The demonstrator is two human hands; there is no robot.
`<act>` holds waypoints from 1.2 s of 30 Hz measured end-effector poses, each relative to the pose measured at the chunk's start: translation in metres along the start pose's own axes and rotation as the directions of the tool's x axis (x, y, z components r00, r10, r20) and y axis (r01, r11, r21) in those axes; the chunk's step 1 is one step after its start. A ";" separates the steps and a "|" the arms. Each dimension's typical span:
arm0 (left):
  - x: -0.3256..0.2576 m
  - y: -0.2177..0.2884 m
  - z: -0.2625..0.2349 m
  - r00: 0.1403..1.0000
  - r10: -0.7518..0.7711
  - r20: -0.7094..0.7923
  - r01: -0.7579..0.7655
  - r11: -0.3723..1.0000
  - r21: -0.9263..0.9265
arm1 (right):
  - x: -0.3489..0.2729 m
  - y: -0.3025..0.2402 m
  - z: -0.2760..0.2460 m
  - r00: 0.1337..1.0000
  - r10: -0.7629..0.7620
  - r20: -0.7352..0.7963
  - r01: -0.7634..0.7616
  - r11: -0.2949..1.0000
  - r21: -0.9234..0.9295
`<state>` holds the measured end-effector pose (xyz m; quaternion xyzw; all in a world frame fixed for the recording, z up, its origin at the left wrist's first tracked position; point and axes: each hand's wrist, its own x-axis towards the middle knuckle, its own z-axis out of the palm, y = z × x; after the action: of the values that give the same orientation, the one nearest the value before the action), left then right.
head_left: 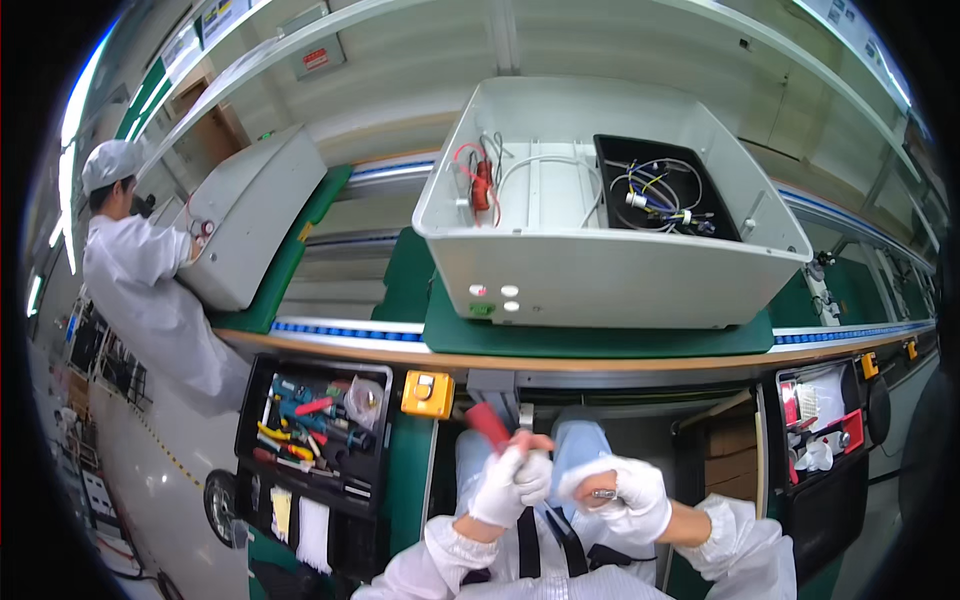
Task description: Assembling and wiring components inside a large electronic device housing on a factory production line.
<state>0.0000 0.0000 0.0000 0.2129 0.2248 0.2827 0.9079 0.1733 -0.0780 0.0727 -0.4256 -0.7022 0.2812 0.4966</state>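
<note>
My left hand point(512, 484), in a white glove with bare fingertips showing, is closed around a red handle point(487, 424). The handle is smeared by motion, and I cannot make out what tool it belongs to. Beside it, above my lap, my gloved right hand point(632, 500) is curled shut around a small shiny metal piece point(604, 493), only partly visible. Beyond both hands a large light-grey open housing point(610, 280) rests on a green board point(600, 340). Inside it are red wires point(482, 185) and a black tray point(615, 160) with a bundle of cables point(660, 205).
To the left lies a black toolbox point(250, 425) with pliers and screwdrivers, beside a yellow button box point(427, 394). A parts box point(825, 420) stands at the right. Roller conveyor rails point(345, 330) run along the bench. Far left, a person in white point(160, 270) works at another grey housing point(260, 215).
</note>
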 end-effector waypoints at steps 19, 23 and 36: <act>0.019 0.091 0.005 0.881 -0.437 0.182 0.369 0.874 0.315 | 0.067 0.055 -0.043 0.321 0.947 0.035 -0.621 0.182 0.763; 0.035 0.133 0.050 0.775 -0.631 0.005 0.557 0.687 0.467 | 0.107 0.030 -0.080 0.620 0.761 0.191 -0.683 0.403 0.610; 0.070 0.163 0.124 0.871 0.430 -0.236 0.166 0.194 0.967 | 0.231 0.129 -0.327 0.436 0.897 -0.067 -0.579 0.223 -0.785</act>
<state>0.0489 0.1324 0.1637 0.6802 0.5391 0.1989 0.4551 0.4876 0.1778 0.1873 -0.7985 -0.5325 0.2714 -0.0722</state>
